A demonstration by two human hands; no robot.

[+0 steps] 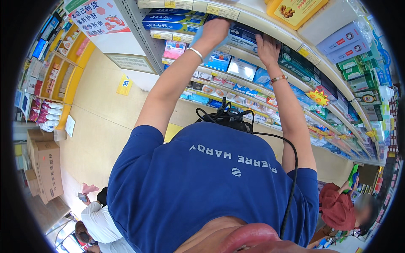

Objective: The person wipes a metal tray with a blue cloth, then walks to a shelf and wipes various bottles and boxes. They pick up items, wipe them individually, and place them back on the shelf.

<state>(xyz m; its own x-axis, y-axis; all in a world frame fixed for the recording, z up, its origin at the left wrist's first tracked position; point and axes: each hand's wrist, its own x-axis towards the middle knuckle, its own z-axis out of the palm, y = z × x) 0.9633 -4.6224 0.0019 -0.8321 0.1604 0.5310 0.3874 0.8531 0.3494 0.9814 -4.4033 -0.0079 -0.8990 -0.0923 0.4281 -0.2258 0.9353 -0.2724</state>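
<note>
My left hand [217,29], with a silver bangle at the wrist, reaches onto an upper shelf and holds a light blue cloth [228,37]; its fingertips are hidden. Blue toothpaste boxes [174,26] lie stacked to its left. Farther right, my right hand [268,50], wearing a beaded bracelet, reaches to the same shelf. Its thumb and fingers are spread against dark boxes, fingertips partly hidden. Between the hands is a dark blue and white box [243,40]. Dark green boxes [297,66] stand right of my right hand.
Lower shelves hold more boxes [217,60]. Black cables [229,117] hang at my chest. A yellow jug [294,11] stands on the shelf above. At left are cartons [47,167] and yellow shelving [60,76]. People are at lower left [101,221] and lower right [338,208].
</note>
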